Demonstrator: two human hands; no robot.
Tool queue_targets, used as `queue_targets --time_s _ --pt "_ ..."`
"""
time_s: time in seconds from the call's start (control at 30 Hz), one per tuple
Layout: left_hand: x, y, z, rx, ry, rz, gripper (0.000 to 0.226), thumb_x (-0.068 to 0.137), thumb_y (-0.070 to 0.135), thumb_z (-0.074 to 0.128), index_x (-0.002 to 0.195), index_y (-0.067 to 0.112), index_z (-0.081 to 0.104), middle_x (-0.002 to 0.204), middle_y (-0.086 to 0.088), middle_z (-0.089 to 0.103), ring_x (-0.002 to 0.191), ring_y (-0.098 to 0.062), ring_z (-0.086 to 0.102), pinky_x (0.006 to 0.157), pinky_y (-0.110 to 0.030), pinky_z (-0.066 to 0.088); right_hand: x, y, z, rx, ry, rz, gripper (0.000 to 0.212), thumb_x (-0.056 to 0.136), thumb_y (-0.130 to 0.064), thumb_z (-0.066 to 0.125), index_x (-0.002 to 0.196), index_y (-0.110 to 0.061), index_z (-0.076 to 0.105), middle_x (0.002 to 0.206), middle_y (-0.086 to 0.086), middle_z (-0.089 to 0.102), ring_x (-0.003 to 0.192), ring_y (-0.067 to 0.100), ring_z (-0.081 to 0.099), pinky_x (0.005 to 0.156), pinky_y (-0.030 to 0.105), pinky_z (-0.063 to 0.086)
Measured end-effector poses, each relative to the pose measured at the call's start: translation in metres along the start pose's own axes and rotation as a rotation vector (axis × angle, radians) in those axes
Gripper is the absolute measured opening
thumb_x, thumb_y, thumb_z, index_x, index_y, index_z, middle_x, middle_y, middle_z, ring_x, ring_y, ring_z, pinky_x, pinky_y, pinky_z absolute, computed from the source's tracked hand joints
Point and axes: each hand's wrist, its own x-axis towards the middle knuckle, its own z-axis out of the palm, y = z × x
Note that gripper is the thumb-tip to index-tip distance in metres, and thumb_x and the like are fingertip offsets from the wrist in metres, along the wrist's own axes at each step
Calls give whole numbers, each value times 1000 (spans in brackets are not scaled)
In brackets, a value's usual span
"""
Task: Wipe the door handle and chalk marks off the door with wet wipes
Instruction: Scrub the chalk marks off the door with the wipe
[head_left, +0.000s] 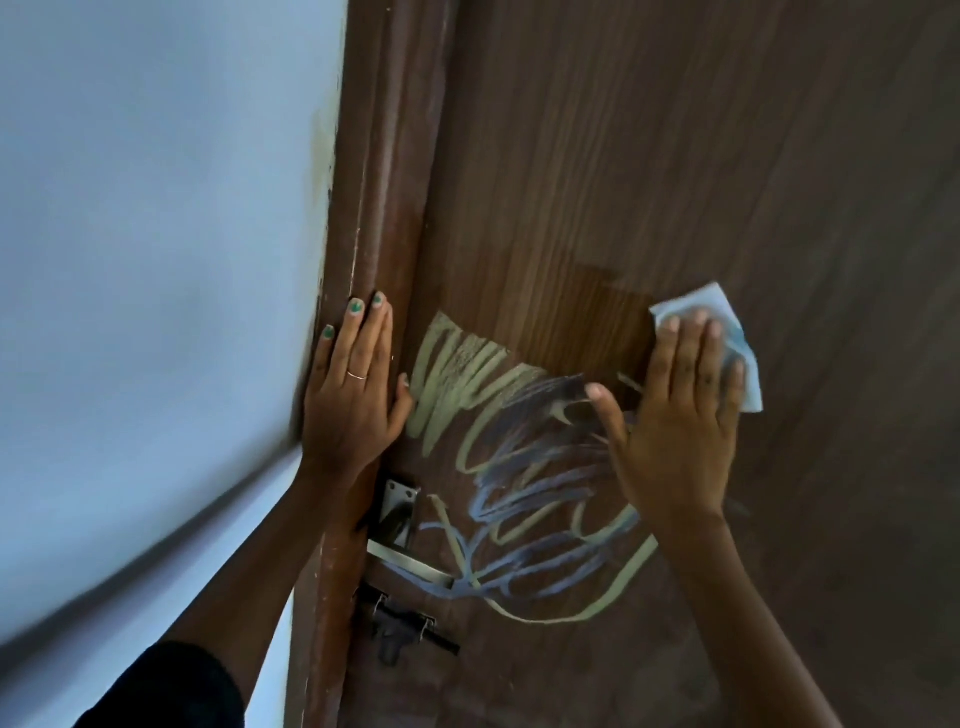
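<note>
Brown wooden door (675, 156) fills the view beside a pale wall (156, 208); yellow and blue chalk marks (530, 483) cover its middle, a darker wiped patch just above them; the right hand (680, 415) presses a wet wipe (727, 338) flat with straight fingers; the left hand (353, 395) rests open on the door frame (374, 182); the metal door handle (410, 564) sits below the left hand.

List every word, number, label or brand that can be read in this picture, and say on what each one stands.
None can be read.
The chalk marks on the door are yellow and blue scribbles, not letters.
The wipe under the right hand shows no print.
The handle bears no visible brand.
</note>
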Motion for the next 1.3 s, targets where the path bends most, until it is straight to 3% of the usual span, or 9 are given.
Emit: queue_targets --time_s 0.1,0.23,0.43,0.53,0.67,0.93,1.13,1.2,1.3 --pt "1 3 0 -18 13 -7 64 89 24 45 147 2 26 153 -13 30 143 -26 20 116 -41 20 2 -2 2 -6 -28 10 92 90 -70 21 150 -1 9 157 20 6 147 29 -2 118 49 0" --pt "0 0 -3 -47 24 9 64 90 24 43 147 2 26 152 -15 31 143 -28 21 115 -42 21 11 -7 3 -40 -64 -198 89 90 -70 18 150 -4 15 158 14 11 147 24 2 119 46 2" --pt "0 -1 0 -37 47 32 62 90 24 43 146 0 28 151 -17 32 143 -28 21 113 -45 24 -10 45 -7 -13 -10 35 88 91 -68 18 151 -4 7 158 14 2 147 24 -4 119 47 0" --pt "-1 -1 5 -47 50 17 63 92 26 41 147 2 23 152 -17 31 146 -22 12 115 -43 22 -15 44 -3 10 -40 16 89 91 -68 22 150 -3 8 158 15 2 147 24 -4 119 45 -3" --pt "-2 -2 5 -57 31 -1 64 91 27 40 147 2 23 153 -16 29 147 -18 2 115 -44 20 -76 49 22 -15 -164 -96 86 91 -69 20 149 -6 13 156 13 11 147 24 2 118 50 8" --pt "-2 -2 7 -51 70 18 63 92 27 41 147 2 24 151 -18 33 145 -27 18 115 -43 21 -19 45 1 25 -10 71 86 92 -65 20 150 -2 12 158 16 6 147 26 -2 119 45 -5" --pt "-2 -2 8 -49 52 7 65 91 29 42 147 2 24 150 -18 33 145 -27 16 114 -45 23 -105 27 41 45 -207 -47 85 90 -69 23 146 -4 23 153 14 22 146 24 7 117 49 7" --pt "-2 -2 8 -54 55 7 65 90 29 42 147 3 24 151 -18 33 147 -22 9 114 -44 23 -92 28 41 38 -167 -36 84 91 -68 23 146 -4 23 153 13 21 146 23 7 118 48 7" --pt "-3 -2 8 -51 58 3 64 90 28 44 146 2 27 150 -18 34 143 -29 22 112 -45 26 -46 29 22 42 -44 29 84 92 -65 20 149 -3 14 157 14 11 147 26 2 119 47 1"
